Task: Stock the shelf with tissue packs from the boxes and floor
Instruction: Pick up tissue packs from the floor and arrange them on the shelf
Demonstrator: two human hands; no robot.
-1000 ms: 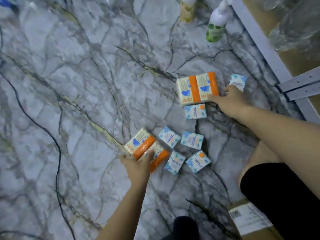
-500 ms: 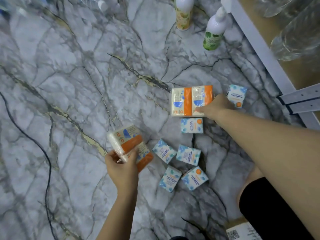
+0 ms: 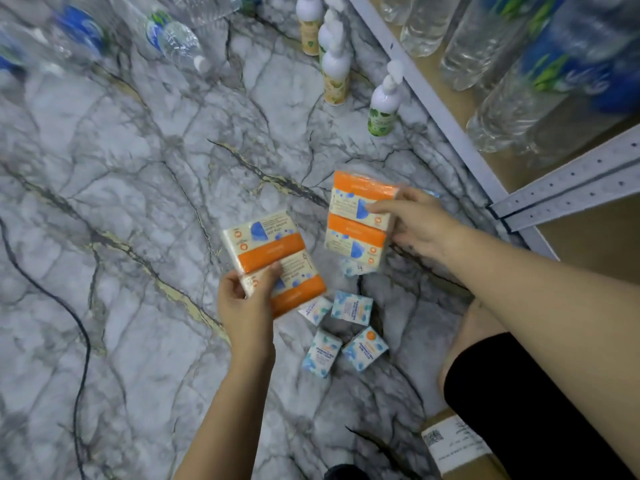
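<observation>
My left hand [image 3: 244, 304] grips an orange-and-cream tissue pack [image 3: 272, 252], lifted above the marble floor. My right hand [image 3: 420, 225] holds a second orange-and-cream tissue pack [image 3: 356, 220], also raised and turned on end. Below them several small blue-and-white mini tissue packs [image 3: 351, 306] lie scattered on the floor, one partly hidden under the right pack. The shelf [image 3: 433, 98] with its grey metal frame runs along the right side.
Pump bottles [image 3: 382, 105] stand on the floor beside the shelf edge. Clear water bottles [image 3: 512, 109] fill the shelf board, and more lie at the top left. A black cable [image 3: 81, 330] crosses the floor at left. A cardboard box [image 3: 457, 445] sits by my knee.
Both hands have lifted their orange tissue packs off the floor. The right pack has turned upright and the left pack has risen toward the middle. The camera has tilted up, showing more shelf.
</observation>
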